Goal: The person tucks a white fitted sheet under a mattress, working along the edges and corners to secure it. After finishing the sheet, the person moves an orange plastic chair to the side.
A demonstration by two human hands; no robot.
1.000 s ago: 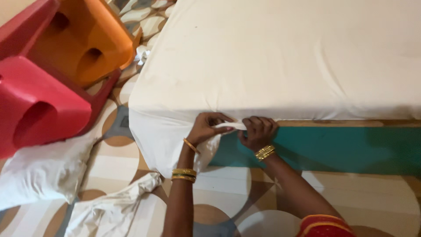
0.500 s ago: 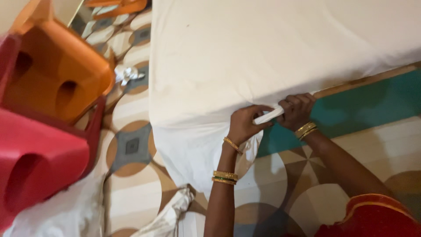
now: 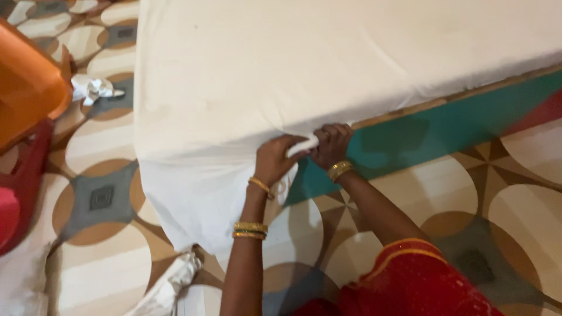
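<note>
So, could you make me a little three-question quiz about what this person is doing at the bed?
1. True or false: both hands grip the white sheet at the mattress edge.
2. What colour is the bed base under the mattress? A red, B teal, C black.
3. Fill in: the plastic chair at the upper left is ____.

Key: 1 true: left hand and right hand pinch a rolled bit of sheet. 2 B. 3 orange.
</note>
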